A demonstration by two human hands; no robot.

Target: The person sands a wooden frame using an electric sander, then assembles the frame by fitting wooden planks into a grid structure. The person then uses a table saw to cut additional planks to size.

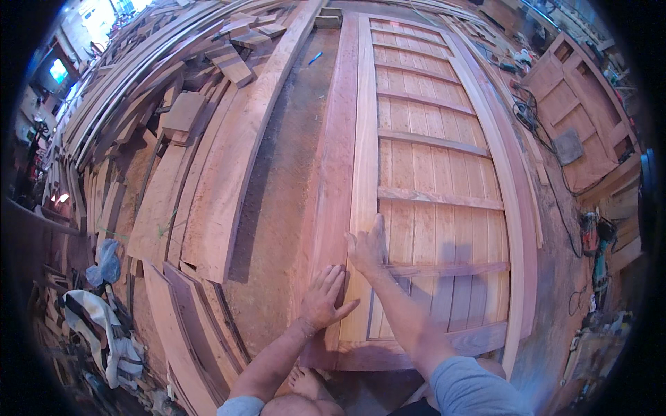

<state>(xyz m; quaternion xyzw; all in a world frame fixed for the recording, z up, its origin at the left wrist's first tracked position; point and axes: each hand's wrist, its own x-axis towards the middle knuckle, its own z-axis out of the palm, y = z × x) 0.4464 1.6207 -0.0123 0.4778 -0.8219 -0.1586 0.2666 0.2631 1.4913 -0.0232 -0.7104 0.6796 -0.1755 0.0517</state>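
Note:
A long wooden door with crossbars over narrow vertical boards lies in front of me, stretching away. My left hand rests with fingers stretched out on the reddish plank along the door's left side, close to its near end. Slightly farther away, my right hand lies on the pale left stile, thumb pointing left and a finger pointing forward; its other fingers are partly hidden. Nothing shows in either hand. The nearest crossbar is just right of my right wrist.
Loose boards and offcuts pile up on the left, beside a long thick beam. A blue pen-like object lies on the brown surface. At right stand a framed panel, dark cables and a red power tool. A cloth hangs lower left.

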